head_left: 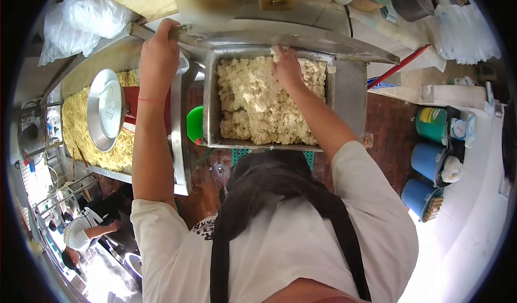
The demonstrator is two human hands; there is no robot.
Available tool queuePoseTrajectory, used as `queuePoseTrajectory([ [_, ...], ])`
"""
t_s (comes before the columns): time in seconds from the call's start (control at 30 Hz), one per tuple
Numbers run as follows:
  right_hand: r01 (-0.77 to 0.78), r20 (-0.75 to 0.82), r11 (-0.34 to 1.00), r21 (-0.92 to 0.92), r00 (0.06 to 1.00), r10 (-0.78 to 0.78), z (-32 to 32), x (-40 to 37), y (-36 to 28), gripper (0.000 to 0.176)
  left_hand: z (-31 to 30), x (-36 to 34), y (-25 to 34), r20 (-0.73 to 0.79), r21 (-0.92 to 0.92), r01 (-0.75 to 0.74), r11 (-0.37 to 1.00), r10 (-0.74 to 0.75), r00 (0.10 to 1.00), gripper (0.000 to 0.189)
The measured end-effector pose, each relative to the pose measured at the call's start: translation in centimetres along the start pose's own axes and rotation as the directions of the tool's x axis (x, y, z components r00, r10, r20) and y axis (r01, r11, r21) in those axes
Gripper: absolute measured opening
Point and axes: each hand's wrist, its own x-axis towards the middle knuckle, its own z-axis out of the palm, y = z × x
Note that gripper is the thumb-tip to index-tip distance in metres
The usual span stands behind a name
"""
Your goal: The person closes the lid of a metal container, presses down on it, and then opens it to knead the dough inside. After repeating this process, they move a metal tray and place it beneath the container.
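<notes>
A metal bin [211, 114] full of pale, lumpy dough [258, 98] stands right in front of me. My left hand [161, 53] is closed round the left end of a raised metal lid [242, 36] along the bin's far side. My right hand [286, 66] is at the far part of the dough, with its fingers bent round a pale lump near the bin's far rim. The lump looks like the same dough.
To the left, a metal scale pan [106, 109] stands before a tray of yellow noodle-like strands [75, 125]. A green bowl [195, 124] is beside the bin. Blue buckets [425, 160] line the right. Another person [81, 233] works at lower left.
</notes>
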Motion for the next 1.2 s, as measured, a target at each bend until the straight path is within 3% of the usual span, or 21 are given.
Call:
queuePoseTrajectory([
  [0.13,-0.049,0.029,0.998,-0.045,0.998,0.05,0.2,0.9,-0.4,0.044,0.0,0.0,0.0,0.027,-0.012,0.013,1.0,-0.013,1.0,0.017],
  [0.2,-0.01,-0.008,0.998,0.064,1.0,0.01,0.9,1.0,1.3,0.037,0.0,-0.2,0.9,0.032,-0.02,0.053,0.998,-0.052,0.998,0.017],
  [0.33,0.118,-0.004,0.982,0.146,0.993,-0.119,0.2,0.3,2.3,0.024,0.5,-0.2,0.7,-0.014,-0.015,-0.08,0.997,0.08,0.997,0.03],
  [0.43,0.198,0.161,0.952,0.233,0.958,-0.239,1.0,-2.1,1.8,0.02,0.2,0.0,0.9,-0.007,-0.03,-0.095,0.995,0.094,0.996,0.03],
  [0.53,0.22,0.124,0.946,0.239,0.959,-0.255,0.1,-3.7,0.7,0.02,0.2,0.0,0.9,-0.003,-0.042,-0.092,0.995,0.092,0.996,0.031],
  [0.63,0.11,-0.017,0.973,0.205,0.994,-0.108,-0.3,-2.9,1.7,0.027,0.4,0.0,0.2,0.003,-0.036,-0.087,0.996,0.088,0.996,0.029],
  [0.73,0.046,-0.22,0.998,-0.035,0.974,-0.053,-2.9,-2.5,5.2,0.033,0.3,-0.1,-0.1,0.054,-0.055,-0.014,0.998,0.017,0.998,0.023],
  [0.83,-0.25,-0.23,0.94,-0.232,0.953,0.197,-5.4,-3.4,9.8,0.037,0.6,0.0,-0.5,0.074,-0.031,0.04,0.999,-0.037,0.997,0.023],
  [0.93,-0.144,-0.088,0.91,-0.388,0.989,0.119,-5.4,-4.7,15.7,0.036,0.9,0.3,-0.7,0.05,-0.007,-0.028,1.0,0.029,0.998,0.021],
  [1.03,-0.246,0.038,0.958,-0.148,0.966,0.254,-6.1,-4.7,16.7,0.036,0.6,0.2,-0.3,0.073,0.019,-0.003,1.0,0.001,0.997,0.022],
  [1.2,-0.239,-0.005,0.971,0.0,0.971,0.239,-9.4,-4.6,13.0,0.035,0.6,-0.6,-0.7,-0.008,0.078,-0.128,0.989,0.129,0.992,0.019],
])
